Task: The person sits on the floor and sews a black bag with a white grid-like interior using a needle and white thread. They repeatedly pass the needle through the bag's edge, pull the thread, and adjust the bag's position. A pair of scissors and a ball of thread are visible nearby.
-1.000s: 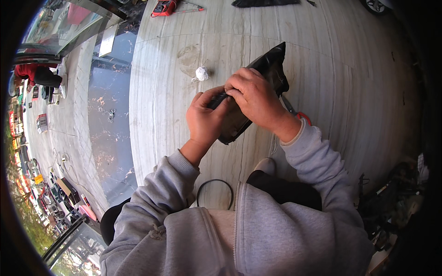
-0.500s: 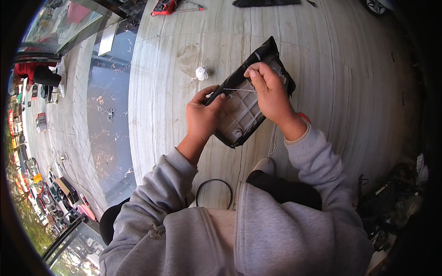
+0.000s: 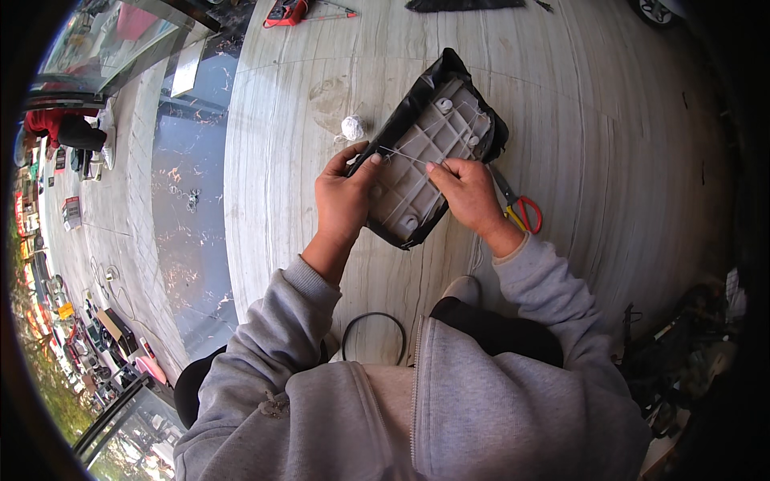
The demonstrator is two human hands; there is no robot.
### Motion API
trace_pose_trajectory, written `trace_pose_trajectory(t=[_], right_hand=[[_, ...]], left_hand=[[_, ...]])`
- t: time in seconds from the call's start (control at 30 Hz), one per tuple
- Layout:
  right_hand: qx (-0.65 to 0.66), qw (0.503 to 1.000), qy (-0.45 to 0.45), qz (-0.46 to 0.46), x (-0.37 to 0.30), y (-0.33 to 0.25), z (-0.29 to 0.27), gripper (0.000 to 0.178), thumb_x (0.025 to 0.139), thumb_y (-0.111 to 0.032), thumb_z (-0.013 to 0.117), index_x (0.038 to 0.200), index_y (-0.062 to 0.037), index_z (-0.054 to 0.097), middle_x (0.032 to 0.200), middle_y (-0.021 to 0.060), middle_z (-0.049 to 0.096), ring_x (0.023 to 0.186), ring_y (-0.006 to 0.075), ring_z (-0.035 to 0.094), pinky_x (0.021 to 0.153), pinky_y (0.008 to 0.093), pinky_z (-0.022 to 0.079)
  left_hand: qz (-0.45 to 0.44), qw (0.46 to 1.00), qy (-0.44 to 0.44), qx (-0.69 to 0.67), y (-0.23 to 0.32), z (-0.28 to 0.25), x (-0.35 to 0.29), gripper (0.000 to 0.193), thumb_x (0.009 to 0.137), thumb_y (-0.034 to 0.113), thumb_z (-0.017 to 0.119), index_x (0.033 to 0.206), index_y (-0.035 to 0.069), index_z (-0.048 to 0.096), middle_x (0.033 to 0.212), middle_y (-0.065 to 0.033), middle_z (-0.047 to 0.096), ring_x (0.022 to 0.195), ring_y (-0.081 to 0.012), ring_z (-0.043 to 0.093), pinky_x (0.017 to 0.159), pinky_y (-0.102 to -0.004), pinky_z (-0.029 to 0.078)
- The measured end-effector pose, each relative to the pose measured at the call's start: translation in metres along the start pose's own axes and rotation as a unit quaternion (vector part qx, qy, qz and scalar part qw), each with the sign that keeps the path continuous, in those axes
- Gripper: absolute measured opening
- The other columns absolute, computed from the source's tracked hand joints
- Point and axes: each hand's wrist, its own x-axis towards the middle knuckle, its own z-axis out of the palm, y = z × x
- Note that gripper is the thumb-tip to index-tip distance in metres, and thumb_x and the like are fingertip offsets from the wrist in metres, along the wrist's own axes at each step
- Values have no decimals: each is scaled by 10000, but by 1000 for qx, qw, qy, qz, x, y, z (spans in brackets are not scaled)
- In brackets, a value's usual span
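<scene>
Tilted in front of me is a long padded-looking piece, perhaps a seat, with a pale ribbed plastic underside [image 3: 415, 178] facing up. A black cover [image 3: 413, 100] wraps over its edges. White string [image 3: 395, 151] crisscrosses the ribs. My left hand [image 3: 341, 192] is closed on the cover's left edge, thumb on top. Above the underside, my right hand [image 3: 472, 196] pinches the string between thumb and fingers. The string runs taut from there to the left edge by my left thumb. Whether a needle is on it, I cannot tell.
Scissors [image 3: 523, 212] with red and yellow handles lie beside my right hand. A white string ball [image 3: 352, 127] rests left of the piece. Farther off are a red meter [image 3: 285, 12] and a black item [image 3: 461, 5]. A black ring [image 3: 374, 315] lies near my feet.
My right hand has come down toward me, drawing the string lower across the ribs. The piece has turned slightly, its far end shifting left. The scissors now show more fully.
</scene>
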Motion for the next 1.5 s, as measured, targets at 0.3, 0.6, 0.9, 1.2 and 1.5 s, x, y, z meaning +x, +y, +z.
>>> trace_pose_trajectory(t=[0.3, 0.6, 0.9, 1.2, 1.5], right_hand=[[25, 1000, 6, -9, -7, 15, 5, 378, 920, -169, 586, 632, 19, 429, 524, 68, 337, 555, 83, 317, 488, 347, 327], [22, 999, 28, -23, -18, 19, 1, 367, 916, -134, 581, 628, 9, 406, 531, 47, 327, 558, 70, 309, 483, 336, 315], [194, 974, 56, 105, -26, 50, 22, 355, 930, -173, 601, 623, -49, 473, 572, -35, 431, 567, 53, 390, 523, 287, 374], [379, 906, 67, 174, -20, 69, 32, 233, 954, -168, 600, 729, -123, 557, 688, -68, 502, 651, 50, 506, 599, 252, 453], [374, 876, 72, 297, -24, 79, 30, 145, 907, -123, 611, 776, -106, 552, 719, -42, 519, 640, 69, 494, 564, 275, 455]], left_hand=[[29, 999, 25, -17, -6, -6, 10, 381, 891, 182, 738, 1198, -19, 633, 859, -23, 646, 717, -63, 557, 640, -210, 461], [13, 996, 21, -81, -12, -6, 10, 420, 929, 208, 702, 1251, -37, 587, 939, -38, 658, 780, -73, 572, 686, -210, 471], [17, 996, 13, -88, -26, -10, 12, 482, 949, 270, 673, 1274, -69, 563, 1051, -93, 664, 942, -137, 604, 837, -259, 483], [-70, 984, -74, -146, -26, -20, 16, 406, 981, 284, 620, 1236, -29, 581, 1049, -49, 642, 919, -128, 587, 815, -266, 487], [-258, 935, -144, -199, -57, -46, 43, 313, 1006, 212, 507, 1187, -30, 590, 995, -80, 663, 845, -184, 622, 812, -328, 521]])
